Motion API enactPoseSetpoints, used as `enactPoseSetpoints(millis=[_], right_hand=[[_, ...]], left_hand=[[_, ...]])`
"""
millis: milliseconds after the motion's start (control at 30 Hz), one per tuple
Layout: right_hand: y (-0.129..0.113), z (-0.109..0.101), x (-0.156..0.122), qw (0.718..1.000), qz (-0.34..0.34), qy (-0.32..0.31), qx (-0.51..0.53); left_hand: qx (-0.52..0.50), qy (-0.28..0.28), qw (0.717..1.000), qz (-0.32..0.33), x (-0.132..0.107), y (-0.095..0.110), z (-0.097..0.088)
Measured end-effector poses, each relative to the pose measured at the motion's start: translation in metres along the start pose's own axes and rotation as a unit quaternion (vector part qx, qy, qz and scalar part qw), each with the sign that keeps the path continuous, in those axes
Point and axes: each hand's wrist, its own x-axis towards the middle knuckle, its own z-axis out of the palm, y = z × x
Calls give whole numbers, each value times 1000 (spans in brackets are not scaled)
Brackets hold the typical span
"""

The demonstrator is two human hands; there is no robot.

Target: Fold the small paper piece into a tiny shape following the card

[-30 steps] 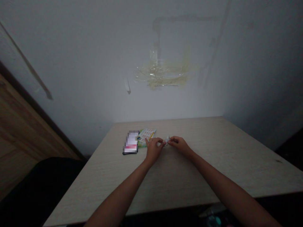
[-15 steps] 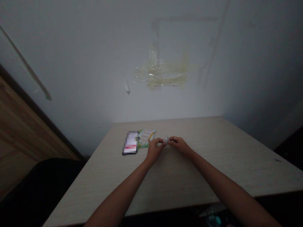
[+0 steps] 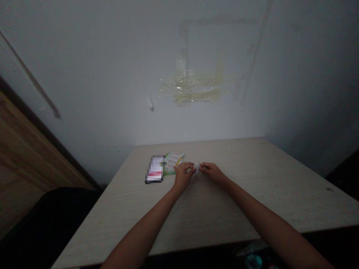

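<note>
Between my two hands is a small whitish, crumpled-looking piece (image 3: 197,168), perhaps paper or thin plastic; its kind is too small to make out. My left hand (image 3: 184,175) pinches it from the left with thumb and fingers closed. From the right, the fingertips of my right hand (image 3: 212,172) pinch its other side. Just beyond my left hand lies a printed card or leaflet (image 3: 173,160) with rows of small pictures and a green edge. A yellow pencil-like strip (image 3: 178,161) shows on it, partly behind my left hand.
A phone (image 3: 155,170) with a blurred screen lies left of the leaflet on the pale wooden table (image 3: 252,194). The wall with yellowed tape (image 3: 196,87) stands behind the table. A dark, rounded shape (image 3: 56,216) is at the left, and a teal object (image 3: 254,260) sits below the front edge.
Both hands stay almost in place. The whitish piece between the fingertips has turned slightly and shows a little more of itself; my left hand has shifted very little.
</note>
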Motion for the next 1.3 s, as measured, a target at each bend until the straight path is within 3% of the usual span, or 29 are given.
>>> enactPoseSetpoints(millis=[1300], right_hand=[[4,2,1,999,26,-19,34]], left_hand=[[12,-15,999,-34,-1,3,3]])
